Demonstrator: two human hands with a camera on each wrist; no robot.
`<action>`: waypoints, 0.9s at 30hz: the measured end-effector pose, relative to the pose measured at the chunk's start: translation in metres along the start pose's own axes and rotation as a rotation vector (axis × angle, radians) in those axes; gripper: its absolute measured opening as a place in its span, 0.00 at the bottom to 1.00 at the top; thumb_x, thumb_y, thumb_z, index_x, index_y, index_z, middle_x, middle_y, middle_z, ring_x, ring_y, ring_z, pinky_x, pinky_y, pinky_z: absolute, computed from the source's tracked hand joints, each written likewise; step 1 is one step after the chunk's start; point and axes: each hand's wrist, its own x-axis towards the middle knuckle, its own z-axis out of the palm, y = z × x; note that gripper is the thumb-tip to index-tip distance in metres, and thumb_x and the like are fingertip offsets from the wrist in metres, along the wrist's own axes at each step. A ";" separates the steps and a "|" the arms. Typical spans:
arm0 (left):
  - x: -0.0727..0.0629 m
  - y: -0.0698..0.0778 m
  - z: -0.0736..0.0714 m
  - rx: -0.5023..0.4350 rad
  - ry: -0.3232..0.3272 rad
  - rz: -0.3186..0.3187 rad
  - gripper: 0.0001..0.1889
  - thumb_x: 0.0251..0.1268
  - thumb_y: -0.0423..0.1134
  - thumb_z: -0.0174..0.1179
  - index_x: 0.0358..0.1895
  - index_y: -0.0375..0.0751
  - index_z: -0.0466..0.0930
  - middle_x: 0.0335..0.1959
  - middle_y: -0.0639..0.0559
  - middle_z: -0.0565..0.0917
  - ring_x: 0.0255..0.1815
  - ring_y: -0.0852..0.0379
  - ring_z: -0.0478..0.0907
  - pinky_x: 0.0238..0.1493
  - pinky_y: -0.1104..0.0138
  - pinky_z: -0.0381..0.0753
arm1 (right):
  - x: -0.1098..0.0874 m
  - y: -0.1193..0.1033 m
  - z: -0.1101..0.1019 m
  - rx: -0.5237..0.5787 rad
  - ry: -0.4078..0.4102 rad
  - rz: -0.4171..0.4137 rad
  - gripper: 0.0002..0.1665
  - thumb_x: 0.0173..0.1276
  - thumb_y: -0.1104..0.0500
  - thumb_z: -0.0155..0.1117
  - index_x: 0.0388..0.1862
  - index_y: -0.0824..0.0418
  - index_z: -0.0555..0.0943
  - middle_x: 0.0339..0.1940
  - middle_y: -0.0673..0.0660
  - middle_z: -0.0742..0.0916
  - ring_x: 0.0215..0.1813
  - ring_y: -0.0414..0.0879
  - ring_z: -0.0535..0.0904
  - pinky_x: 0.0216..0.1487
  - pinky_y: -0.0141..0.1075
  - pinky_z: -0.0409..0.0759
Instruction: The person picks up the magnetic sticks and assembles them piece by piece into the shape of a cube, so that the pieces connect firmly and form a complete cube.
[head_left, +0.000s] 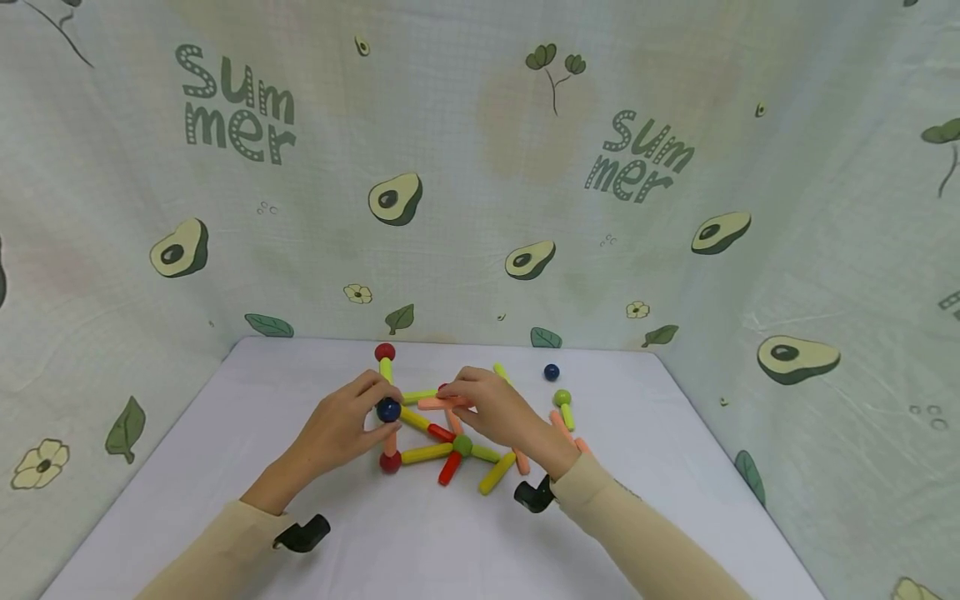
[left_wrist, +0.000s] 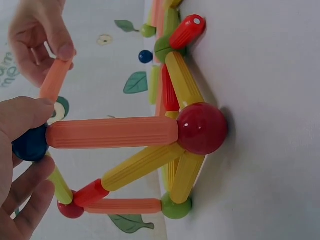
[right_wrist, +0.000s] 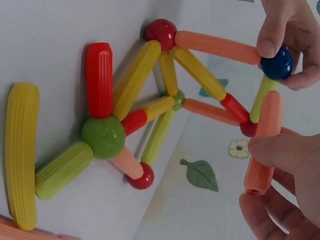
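Note:
My left hand [head_left: 337, 429] pinches a dark blue ball [left_wrist: 31, 144] between thumb and fingers. That ball tops an upright salmon stick [left_wrist: 112, 133], whose lower end meets a red ball [left_wrist: 202, 128] on the table. Between thumb and fingers, my right hand [head_left: 504, 410] holds another salmon stick [right_wrist: 265, 145]. The held stick points left toward the blue ball, a small gap apart in the head view. Yellow, red, salmon and lime sticks join more balls into a frame around a green ball [right_wrist: 103, 137]. My right hand partly hides the far side of it in the head view.
Right of the frame lie a loose yellow stick [head_left: 497, 473] and salmon sticks [head_left: 560, 425]. Farther back are a loose blue ball [head_left: 551, 372] and a lime ball [head_left: 562, 397] with a short stick. A printed cloth [head_left: 465, 283] hangs behind the white table [head_left: 360, 542].

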 end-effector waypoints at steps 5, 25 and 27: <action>0.000 0.001 0.001 0.003 0.012 0.008 0.23 0.53 0.42 0.84 0.51 0.50 0.83 0.48 0.56 0.80 0.43 0.60 0.80 0.43 0.67 0.88 | 0.007 -0.007 0.006 -0.004 0.017 -0.028 0.18 0.68 0.63 0.78 0.56 0.54 0.90 0.45 0.50 0.86 0.44 0.42 0.80 0.48 0.28 0.82; 0.009 0.008 0.011 0.069 0.086 0.024 0.20 0.54 0.44 0.83 0.48 0.49 0.87 0.44 0.55 0.87 0.48 0.55 0.73 0.42 0.62 0.85 | 0.007 -0.011 0.009 0.024 0.087 -0.076 0.16 0.67 0.61 0.79 0.54 0.57 0.91 0.45 0.51 0.87 0.46 0.44 0.81 0.48 0.29 0.83; 0.010 0.009 0.012 0.070 0.099 0.028 0.19 0.55 0.43 0.83 0.48 0.49 0.88 0.43 0.55 0.89 0.48 0.55 0.73 0.42 0.62 0.85 | 0.006 -0.010 0.008 0.028 0.087 -0.073 0.16 0.67 0.61 0.79 0.54 0.57 0.91 0.45 0.51 0.87 0.46 0.44 0.81 0.48 0.30 0.83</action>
